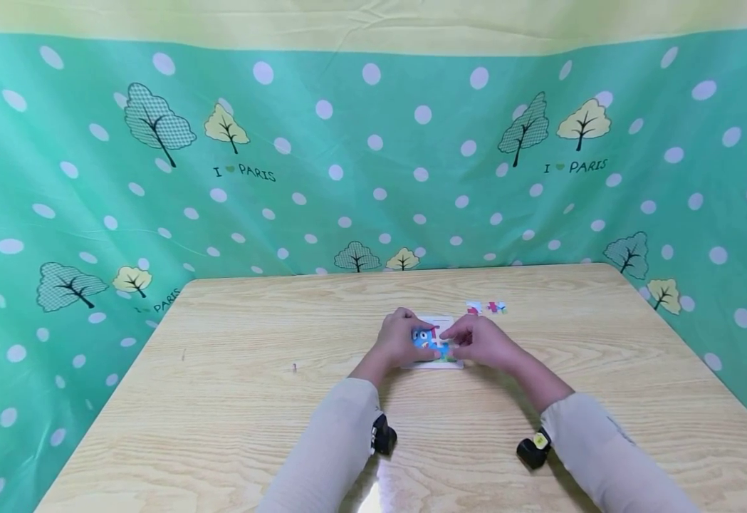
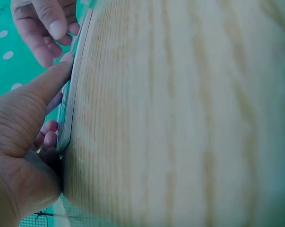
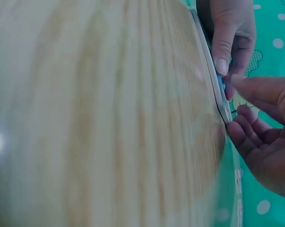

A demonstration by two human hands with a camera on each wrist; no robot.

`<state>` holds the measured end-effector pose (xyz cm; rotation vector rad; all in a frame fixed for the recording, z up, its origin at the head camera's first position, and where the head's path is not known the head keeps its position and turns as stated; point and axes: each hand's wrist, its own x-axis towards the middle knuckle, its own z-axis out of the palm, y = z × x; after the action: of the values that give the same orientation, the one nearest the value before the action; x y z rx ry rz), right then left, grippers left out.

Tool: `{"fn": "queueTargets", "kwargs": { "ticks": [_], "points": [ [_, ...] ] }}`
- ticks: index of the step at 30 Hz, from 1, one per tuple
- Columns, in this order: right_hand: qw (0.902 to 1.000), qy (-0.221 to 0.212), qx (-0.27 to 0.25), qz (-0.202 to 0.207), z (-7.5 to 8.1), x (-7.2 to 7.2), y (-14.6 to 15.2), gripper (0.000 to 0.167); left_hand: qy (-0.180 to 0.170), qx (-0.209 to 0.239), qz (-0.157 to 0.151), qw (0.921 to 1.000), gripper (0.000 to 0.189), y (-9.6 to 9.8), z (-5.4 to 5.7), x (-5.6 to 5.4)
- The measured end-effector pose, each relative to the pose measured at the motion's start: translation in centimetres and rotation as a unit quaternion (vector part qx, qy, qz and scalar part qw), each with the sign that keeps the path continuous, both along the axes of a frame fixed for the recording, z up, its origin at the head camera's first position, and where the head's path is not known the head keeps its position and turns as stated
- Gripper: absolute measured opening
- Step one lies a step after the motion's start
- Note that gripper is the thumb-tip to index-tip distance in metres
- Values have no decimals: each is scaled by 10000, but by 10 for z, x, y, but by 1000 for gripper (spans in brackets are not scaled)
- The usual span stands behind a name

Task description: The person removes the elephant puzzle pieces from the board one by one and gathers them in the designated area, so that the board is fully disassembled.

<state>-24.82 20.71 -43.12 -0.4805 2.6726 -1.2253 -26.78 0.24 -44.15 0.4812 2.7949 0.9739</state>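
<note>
A small jigsaw puzzle lies in a white-edged frame on the table, showing a blue cartoon figure with round eyes and a pale bare gap near its middle. My left hand rests over its left side, thumb and forefinger spread across the picture. In the left wrist view that thumb lies along the frame's top, the other fingertips at its edge. My right hand is at the puzzle's right side, thumb low and forefinger near the gap. Its fingertips touch the frame's edge in the right wrist view; no piece shows between them.
Two loose jigsaw pieces, one white and red and one red and blue, lie behind my right hand. A wooden table carries everything, with a green dotted curtain behind it. A tiny mark shows left of the puzzle.
</note>
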Motion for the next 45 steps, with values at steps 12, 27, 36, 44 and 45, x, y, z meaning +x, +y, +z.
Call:
{"fn": "queueTargets", "kwargs": {
  "ticks": [12, 27, 36, 44, 45],
  "points": [
    [9988, -11, 497, 32, -2, -2, -5, 24, 186, -290, -106, 9993, 51, -1, -3, 1],
    [9988, -69, 485, 31, -1, -1, -5, 24, 380, -740, -758, 9936, 40, -10, 5, 6],
    [9965, -26, 797, 246, 4, -3, -9, 27, 920, -938, -999, 9863, 29, -7, 11, 8],
    [9954, 61, 909, 291, 5, -4, -7, 24, 709, -839, -1503, 9825, 26, -12, 10, 8],
    [9955, 29, 905, 285, 5, -4, -7, 24, 692, -822, -1500, 9828, 26, -12, 10, 8]
  ]
}}
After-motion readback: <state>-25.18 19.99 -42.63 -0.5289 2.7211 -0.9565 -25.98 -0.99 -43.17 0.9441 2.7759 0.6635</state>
